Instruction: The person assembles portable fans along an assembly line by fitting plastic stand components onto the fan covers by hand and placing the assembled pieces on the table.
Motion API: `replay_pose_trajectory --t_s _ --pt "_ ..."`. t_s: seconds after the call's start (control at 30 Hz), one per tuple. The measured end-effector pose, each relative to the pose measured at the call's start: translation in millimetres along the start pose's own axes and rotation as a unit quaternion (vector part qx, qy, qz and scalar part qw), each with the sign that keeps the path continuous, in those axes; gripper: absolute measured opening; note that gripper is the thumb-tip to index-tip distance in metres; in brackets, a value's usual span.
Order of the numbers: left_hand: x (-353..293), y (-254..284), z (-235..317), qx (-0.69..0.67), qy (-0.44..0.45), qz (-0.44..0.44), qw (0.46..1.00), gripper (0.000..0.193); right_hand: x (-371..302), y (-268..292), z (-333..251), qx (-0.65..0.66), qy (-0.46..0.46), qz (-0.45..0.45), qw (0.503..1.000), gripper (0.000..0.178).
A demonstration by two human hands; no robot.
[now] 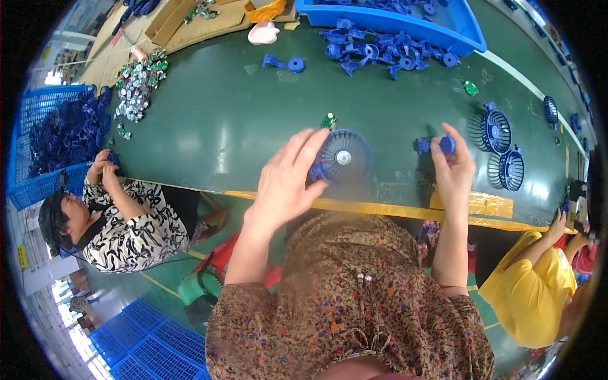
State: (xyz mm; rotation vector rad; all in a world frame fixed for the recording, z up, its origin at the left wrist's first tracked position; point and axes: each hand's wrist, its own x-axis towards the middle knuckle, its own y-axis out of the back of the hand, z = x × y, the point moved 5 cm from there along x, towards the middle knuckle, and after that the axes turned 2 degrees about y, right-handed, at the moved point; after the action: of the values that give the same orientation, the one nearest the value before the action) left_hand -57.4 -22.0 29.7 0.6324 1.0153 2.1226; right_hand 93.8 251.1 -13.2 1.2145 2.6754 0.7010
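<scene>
My left hand (282, 177) is closed on the near-left rim of a round blue fan cage (358, 147) on the green table. A silver motor (343, 158) shows at the cage's centre. Just beyond its rim is a small green circuit board (329, 120). To the right, my right hand (457, 174) pinches a small blue plastic bracket (447, 145) with a round end between thumb and fingers. This bracket is apart from the cage. A similar blue piece (284, 63) lies farther off, left of the middle.
At the back, blue brackets (380, 50) lie heaped before a blue tray (468, 39). Small motors and circuit boards (136, 92) are piled at left, near a blue crate (22, 126). Two fan cages (496, 131) lie at right. Co-workers (136, 221) sit on both sides.
</scene>
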Motion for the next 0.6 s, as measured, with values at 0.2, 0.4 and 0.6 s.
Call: replay_pose_trajectory --t_s 0.2,0.4,0.6 --pt "12 -4 5 -0.016 -0.051 -0.043 0.998 0.084 -3 23 -3 -0.188 0.130 0.079 0.970 0.040" --pt "11 -5 0 0.076 0.025 -0.055 0.995 0.078 -3 33 1 -0.222 0.150 0.087 0.960 0.027" --pt "7 6 4 0.172 0.083 0.020 0.981 0.074 -2 37 -2 -0.214 0.134 0.078 0.964 0.027"
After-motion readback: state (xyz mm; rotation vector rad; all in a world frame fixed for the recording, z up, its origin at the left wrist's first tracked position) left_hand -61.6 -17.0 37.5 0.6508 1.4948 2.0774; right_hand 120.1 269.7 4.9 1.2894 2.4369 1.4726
